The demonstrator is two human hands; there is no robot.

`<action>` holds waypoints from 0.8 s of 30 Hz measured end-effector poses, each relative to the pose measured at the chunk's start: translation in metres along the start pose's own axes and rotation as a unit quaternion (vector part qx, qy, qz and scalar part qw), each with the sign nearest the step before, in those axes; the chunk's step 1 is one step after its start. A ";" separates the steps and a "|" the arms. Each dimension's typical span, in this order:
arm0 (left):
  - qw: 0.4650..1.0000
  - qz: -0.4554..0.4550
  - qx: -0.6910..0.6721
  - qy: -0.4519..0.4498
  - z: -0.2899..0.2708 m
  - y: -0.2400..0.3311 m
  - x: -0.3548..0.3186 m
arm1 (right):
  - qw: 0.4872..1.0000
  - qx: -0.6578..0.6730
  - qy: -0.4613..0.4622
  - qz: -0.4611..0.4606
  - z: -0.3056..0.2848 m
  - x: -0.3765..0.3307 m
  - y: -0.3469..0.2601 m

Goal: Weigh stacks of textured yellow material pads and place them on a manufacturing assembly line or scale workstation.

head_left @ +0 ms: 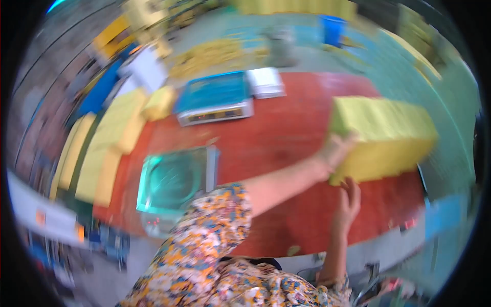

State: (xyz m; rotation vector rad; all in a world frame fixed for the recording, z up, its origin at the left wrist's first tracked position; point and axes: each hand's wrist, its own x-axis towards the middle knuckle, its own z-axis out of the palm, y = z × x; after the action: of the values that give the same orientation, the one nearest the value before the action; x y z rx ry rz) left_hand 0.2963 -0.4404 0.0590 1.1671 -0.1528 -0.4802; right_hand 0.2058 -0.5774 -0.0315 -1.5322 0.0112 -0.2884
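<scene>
A long row of yellow packs or sheets (pixel 388 148), blurred by motion, is at the right side of the red table (pixel 271 133). My left hand (pixel 337 152) reaches across and grips its left end, with part of the fingers lost against the yellow. Just below its near lower edge, my right hand (pixel 349 202) has its fingers pointing up and slightly apart. Whether those fingertips touch the row I cannot tell. A scale with a greenish, shiny top (pixel 173 179) lies left of my left forearm.
Farther back stand a blue-topped scale (pixel 215 92) and a white box (pixel 266 83). Yellow stacks (pixel 110 135) line the table's left side. Beyond the table are a greyish sack-like shape (pixel 280 46), a blue bucket (pixel 332 30) and yellow heaps (pixel 209 57) on the floor.
</scene>
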 end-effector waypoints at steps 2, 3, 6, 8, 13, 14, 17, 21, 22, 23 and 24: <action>0.986 0.085 0.113 0.086 0.005 -0.025 -0.036 | 0.997 0.068 0.009 -0.024 0.018 -0.025 -0.023; 0.985 0.112 0.119 0.054 0.003 -0.017 -0.068 | 0.997 0.074 -0.025 -0.018 0.032 -0.036 -0.032; 0.980 0.138 0.122 0.073 -0.035 0.010 -0.189 | 0.990 0.079 -0.099 -0.060 0.097 -0.082 -0.062; 0.967 0.155 0.144 0.142 -0.071 0.016 -0.273 | 0.950 0.156 -0.265 -0.056 0.153 -0.123 -0.080; 0.938 0.177 0.102 0.280 -0.142 0.023 -0.466 | 0.868 0.181 -0.463 -0.012 0.267 -0.218 -0.094; 0.923 0.177 0.114 0.321 -0.157 0.019 -0.501 | 0.847 0.191 -0.496 0.003 0.292 -0.237 -0.097; 0.900 0.190 0.123 0.372 -0.195 0.013 -0.593 | 0.814 0.203 -0.543 0.044 0.369 -0.309 -0.107; 0.866 0.200 0.133 0.440 -0.256 0.001 -0.681 | 0.754 0.198 -0.617 0.107 0.473 -0.389 -0.112; 0.871 0.202 0.130 0.428 -0.274 0.004 -0.695 | 0.755 0.188 -0.621 0.093 0.493 -0.401 -0.116; 0.862 0.207 0.127 0.446 -0.295 0.007 -0.705 | 0.764 0.143 -0.627 0.044 0.512 -0.403 -0.119; 0.851 0.205 0.123 0.468 -0.314 0.007 -0.718 | 0.768 0.100 -0.633 0.003 0.531 -0.407 -0.121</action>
State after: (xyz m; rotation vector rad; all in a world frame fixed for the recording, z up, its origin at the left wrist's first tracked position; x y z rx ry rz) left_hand -0.2275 0.1418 0.0342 1.4568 0.3931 0.5315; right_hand -0.1100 0.0204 0.0411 -1.2461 -1.0517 0.7808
